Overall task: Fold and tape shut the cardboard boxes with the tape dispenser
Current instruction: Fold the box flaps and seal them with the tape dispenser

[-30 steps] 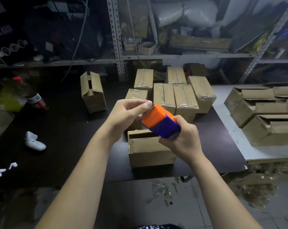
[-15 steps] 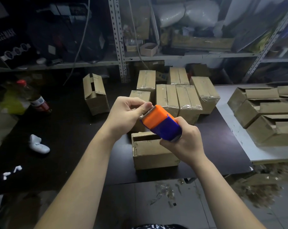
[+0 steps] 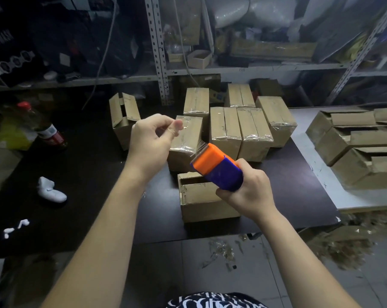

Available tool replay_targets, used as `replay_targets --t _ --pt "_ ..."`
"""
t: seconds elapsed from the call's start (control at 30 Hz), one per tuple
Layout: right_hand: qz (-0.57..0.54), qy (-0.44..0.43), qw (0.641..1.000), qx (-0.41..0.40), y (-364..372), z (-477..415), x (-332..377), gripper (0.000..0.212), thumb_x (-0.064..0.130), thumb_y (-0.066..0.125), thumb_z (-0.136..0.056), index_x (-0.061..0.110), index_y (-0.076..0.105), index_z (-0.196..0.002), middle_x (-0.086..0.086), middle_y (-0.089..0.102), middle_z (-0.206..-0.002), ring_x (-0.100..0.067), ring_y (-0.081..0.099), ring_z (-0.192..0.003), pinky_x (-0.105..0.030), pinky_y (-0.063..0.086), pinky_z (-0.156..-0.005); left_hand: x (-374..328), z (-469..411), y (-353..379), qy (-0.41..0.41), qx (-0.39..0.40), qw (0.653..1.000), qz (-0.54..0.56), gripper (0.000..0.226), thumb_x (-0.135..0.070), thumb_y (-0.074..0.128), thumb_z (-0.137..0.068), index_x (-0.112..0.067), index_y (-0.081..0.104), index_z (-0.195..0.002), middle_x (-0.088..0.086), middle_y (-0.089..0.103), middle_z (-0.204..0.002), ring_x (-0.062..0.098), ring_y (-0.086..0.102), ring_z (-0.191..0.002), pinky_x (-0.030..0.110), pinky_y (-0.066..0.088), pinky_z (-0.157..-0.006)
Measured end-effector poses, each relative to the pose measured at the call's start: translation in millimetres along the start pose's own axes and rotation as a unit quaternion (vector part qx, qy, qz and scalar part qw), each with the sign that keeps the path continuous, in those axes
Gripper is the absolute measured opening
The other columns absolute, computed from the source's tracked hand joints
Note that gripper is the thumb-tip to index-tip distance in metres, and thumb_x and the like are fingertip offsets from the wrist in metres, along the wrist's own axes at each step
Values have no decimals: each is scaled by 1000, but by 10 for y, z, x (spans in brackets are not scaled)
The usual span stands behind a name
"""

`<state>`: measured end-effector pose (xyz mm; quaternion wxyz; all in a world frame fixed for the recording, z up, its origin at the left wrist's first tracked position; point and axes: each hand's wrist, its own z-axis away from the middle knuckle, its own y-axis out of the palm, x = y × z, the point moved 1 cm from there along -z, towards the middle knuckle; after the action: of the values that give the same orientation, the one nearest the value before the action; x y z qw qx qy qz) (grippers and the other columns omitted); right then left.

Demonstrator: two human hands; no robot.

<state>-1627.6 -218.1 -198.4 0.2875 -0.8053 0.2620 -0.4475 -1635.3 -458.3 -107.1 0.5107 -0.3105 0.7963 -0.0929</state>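
Note:
My right hand grips an orange and blue tape dispenser above a small cardboard box that lies on the black table, one end flap open. My left hand pinches the end of a clear tape strip, which stretches up and left from the dispenser's toothed edge. Behind them stand several taped boxes, wrapped in shiny tape.
An unsealed box stands at the back left. Several open boxes lie on the white table on the right. A red-capped bottle and white objects lie at the left. Metal shelving stands behind. Tape scraps litter the floor.
My left hand has pulled away from the dispenser up and to the left, drawing out a length of clear tape. My right hand with the dispenser has moved slightly right and down.

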Motion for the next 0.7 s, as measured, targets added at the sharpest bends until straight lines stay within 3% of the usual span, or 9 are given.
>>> replay_targets --t 0.13,0.2,0.3,0.4,0.5,0.6,0.7 --pt "-37 24 999 -6 -91 -73 0 69 32 90 -62 27 40 -108 7 64 -79 -9 61 -65 -22 44 -55 114 48 19 -48 -7 999 13 24 -34 67 -98 -17 77 -111 -9 72 -98 -1 65 -93 10 53 -73" --pt "-62 14 998 -3 -138 -96 1 73 23 95 -63 27 43 -113 5 65 -92 -8 63 -76 -19 49 -60 196 108 39 -90 0 995 31 27 -31 70 -97 -20 75 -121 -14 70 -106 -5 63 -98 7 50 -74" --pt "-63 -1 998 -13 -162 -124 -2 68 19 96 -64 18 58 -120 3 67 -109 -14 63 -91 -29 59 -72 352 225 49 -132 48 989 53 46 -24 77 -92 -30 66 -136 -9 58 -129 4 61 -111 10 49 -84" --pt "-51 4 999 -11 -172 -178 -20 68 21 92 -68 18 59 -128 6 62 -117 -16 58 -102 -42 57 -82 544 337 -16 -159 93 982 39 62 -20 84 -84 -44 61 -137 -10 37 -150 7 50 -128 32 48 -103" --pt "-45 14 999 7 -146 -221 -38 67 22 90 -72 20 55 -130 14 51 -117 -13 52 -107 -47 54 -89 719 432 50 -146 174 972 57 76 -18 87 -81 -42 53 -145 -18 61 -135 0 56 -125 38 50 -101" --pt "-57 35 997 29 -127 -256 -34 68 32 84 -71 20 54 -131 15 49 -116 -14 51 -109 -46 55 -90 862 563 283 -166 208 963 52 89 -24 91 -77 -41 42 -150 -19 69 -123 -9 56 -120 23 41 -96" --pt "-74 40 995 47 -127 -286 -37 67 39 75 -67 25 54 -129 28 46 -110 -15 52 -108 -44 54 -92 1024 730 517 -194 205 958 44 100 -32 92 -75 -44 32 -153 -30 66 -119 -9 51 -126 37 34 -114"
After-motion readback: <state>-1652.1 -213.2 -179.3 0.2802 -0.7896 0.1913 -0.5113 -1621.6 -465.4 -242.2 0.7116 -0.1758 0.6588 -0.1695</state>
